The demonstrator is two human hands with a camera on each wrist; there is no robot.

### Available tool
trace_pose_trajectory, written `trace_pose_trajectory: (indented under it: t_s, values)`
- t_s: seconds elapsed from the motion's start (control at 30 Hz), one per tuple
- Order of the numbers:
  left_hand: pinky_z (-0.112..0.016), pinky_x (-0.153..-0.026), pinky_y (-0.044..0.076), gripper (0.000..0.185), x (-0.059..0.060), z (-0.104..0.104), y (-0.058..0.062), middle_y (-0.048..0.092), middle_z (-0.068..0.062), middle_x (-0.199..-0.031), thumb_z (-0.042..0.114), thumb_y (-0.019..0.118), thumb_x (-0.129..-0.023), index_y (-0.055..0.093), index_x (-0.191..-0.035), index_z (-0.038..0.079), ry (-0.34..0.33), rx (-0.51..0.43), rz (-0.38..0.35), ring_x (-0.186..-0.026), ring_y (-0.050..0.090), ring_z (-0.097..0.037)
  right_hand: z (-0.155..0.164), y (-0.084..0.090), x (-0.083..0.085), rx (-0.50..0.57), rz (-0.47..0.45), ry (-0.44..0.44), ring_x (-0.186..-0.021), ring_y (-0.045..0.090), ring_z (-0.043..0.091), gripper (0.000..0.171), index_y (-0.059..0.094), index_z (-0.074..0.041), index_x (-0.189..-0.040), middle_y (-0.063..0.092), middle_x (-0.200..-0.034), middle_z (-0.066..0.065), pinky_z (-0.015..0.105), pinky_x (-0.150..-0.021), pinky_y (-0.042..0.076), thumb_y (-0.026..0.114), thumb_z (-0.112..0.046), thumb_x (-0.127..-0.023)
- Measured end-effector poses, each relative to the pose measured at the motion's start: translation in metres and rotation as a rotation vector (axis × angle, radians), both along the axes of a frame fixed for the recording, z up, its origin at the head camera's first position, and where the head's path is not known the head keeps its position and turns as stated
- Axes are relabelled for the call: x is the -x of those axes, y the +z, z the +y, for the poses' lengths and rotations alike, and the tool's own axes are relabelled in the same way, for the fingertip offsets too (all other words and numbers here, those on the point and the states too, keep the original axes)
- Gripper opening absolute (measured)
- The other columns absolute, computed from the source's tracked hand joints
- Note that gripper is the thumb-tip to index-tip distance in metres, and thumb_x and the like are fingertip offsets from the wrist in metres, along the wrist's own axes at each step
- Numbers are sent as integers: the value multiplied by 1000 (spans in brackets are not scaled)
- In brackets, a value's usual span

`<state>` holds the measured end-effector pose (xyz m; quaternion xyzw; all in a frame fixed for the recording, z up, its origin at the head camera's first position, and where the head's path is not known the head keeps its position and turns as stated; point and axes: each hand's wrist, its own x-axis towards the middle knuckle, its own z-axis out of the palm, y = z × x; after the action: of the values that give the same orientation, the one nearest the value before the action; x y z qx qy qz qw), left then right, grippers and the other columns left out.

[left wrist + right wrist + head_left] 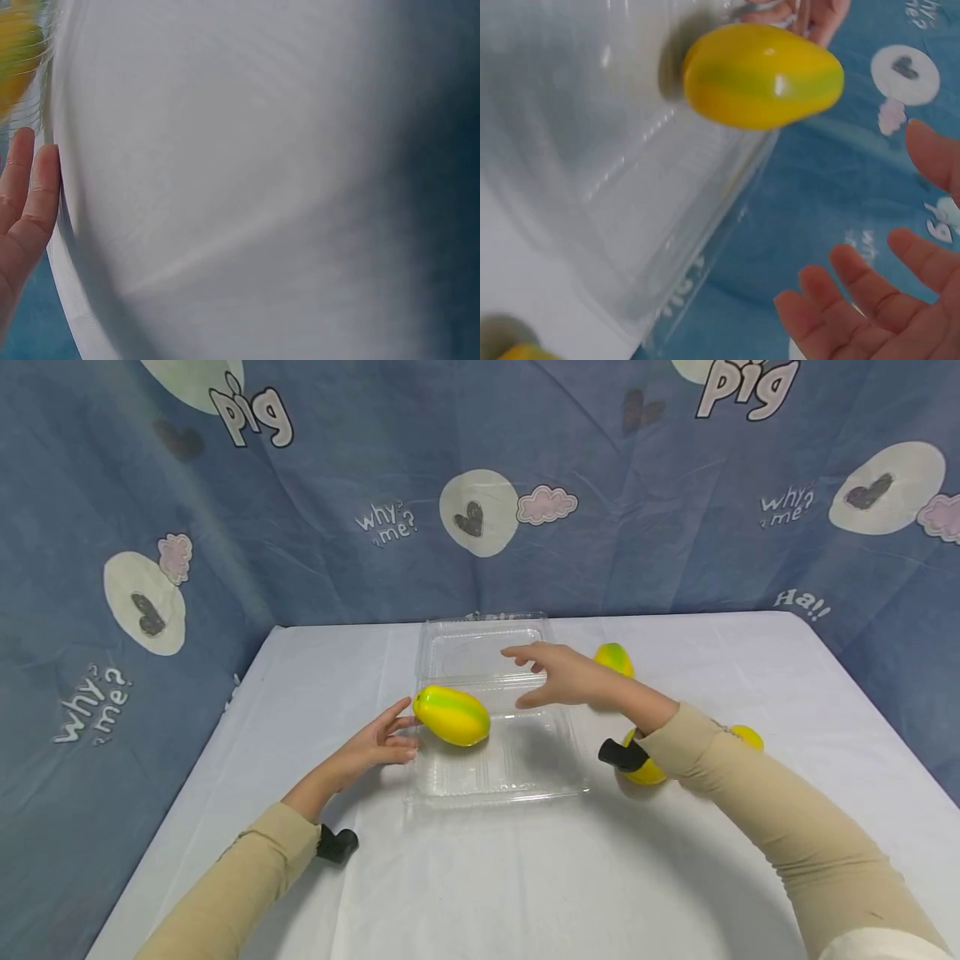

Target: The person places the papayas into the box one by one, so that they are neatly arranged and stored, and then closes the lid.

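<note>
A yellow mango with green stripes (452, 716) lies in the left part of an open clear plastic clamshell box (525, 768). My left hand (400, 732) is just left of the mango, fingers straight, tips at or against its end. My right hand (534, 678) hovers open above the box's hinge, holding nothing. In the right wrist view the mango (761, 75) lies on the box (630, 187), with my right fingers (870, 300) spread at the lower right. The blurred left wrist view shows two left fingers (30, 195) beside the white table and a yellow patch of mango (15, 60).
Three more mangoes lie on the white table (525, 877) right of the box: one at the back (615, 657), one under my right forearm (647, 770), one further right (748, 737). A blue printed cloth (337, 485) hangs behind the table.
</note>
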<state>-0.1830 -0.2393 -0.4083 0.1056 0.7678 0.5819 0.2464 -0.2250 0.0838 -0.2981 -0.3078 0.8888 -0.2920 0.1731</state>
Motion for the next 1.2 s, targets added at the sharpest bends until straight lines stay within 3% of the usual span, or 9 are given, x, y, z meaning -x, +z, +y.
trace_pose_trajectory:
  t_s: [0.2, 0.73, 1.0, 1.2]
  values:
    - [-49, -101, 34, 86, -1, -2, 1, 19, -16, -150, 12, 60, -87, 0, -149, 18, 6, 12, 5, -127, 37, -36, 29, 8, -6, 10, 8, -41, -117, 45, 31, 73, 34, -10, -142, 44, -134, 16, 45, -94, 41, 71, -18, -79]
    - [-52, -103, 30, 91, -6, 2, 3, 15, -15, -151, 12, 61, -86, -4, -148, 19, -19, 9, -7, -126, 39, -35, 105, 15, -38, 41, 44, -170, -118, 44, 34, 78, 28, -6, -143, 42, -135, 21, 49, -94, 41, 72, -18, -79]
    - [-52, -102, 30, 92, -9, 2, 3, 14, -13, -152, 14, 62, -86, -5, -148, 19, -21, 19, -8, -126, 39, -34, 139, 5, -51, 13, 64, -243, -116, 45, 38, 80, 25, -4, -143, 42, -134, 25, 53, -92, 41, 71, -22, -80]
    - [-52, -102, 31, 92, -8, 2, 3, 13, -16, -151, 14, 62, -86, -6, -148, 18, -37, 33, 9, -126, 40, -34, 164, -8, -56, -24, 36, -365, -116, 43, 42, 80, 23, 0, -143, 39, -134, 28, 55, -92, 39, 69, -24, -82]
